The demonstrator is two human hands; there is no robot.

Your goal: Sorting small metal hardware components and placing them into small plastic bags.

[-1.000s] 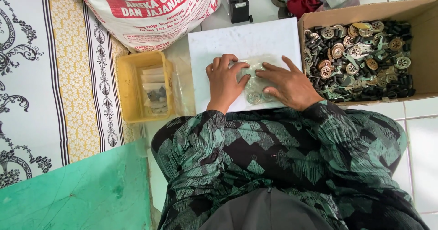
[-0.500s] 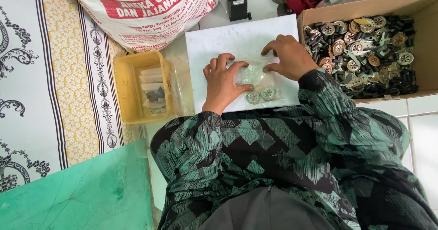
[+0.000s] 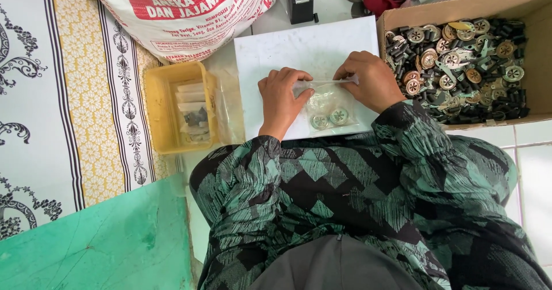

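A: Overhead, then, what is seen at the edges from the head camera?

B: A white board (image 3: 305,54) is bounded on its right by a cardboard box (image 3: 535,48) filled with small round and dark parts; on its left a yellow tray (image 3: 158,117) is set just beside it; a printed sack (image 3: 184,14) and a black tape dispenser (image 3: 300,0) are found beyond its far edge; bare room is left only on the far half of the board.

A: And where is the bag found relative to the fingers?

B: A clear plastic bag (image 3: 328,109) is laid on the near half of the board, between both hands; its top edge is pinched at one end by the left hand (image 3: 282,103) and at the other by the right hand (image 3: 371,80); the fingers of each are closed on that edge; two round discs (image 3: 330,117) are seen inside it, below the fingertips.
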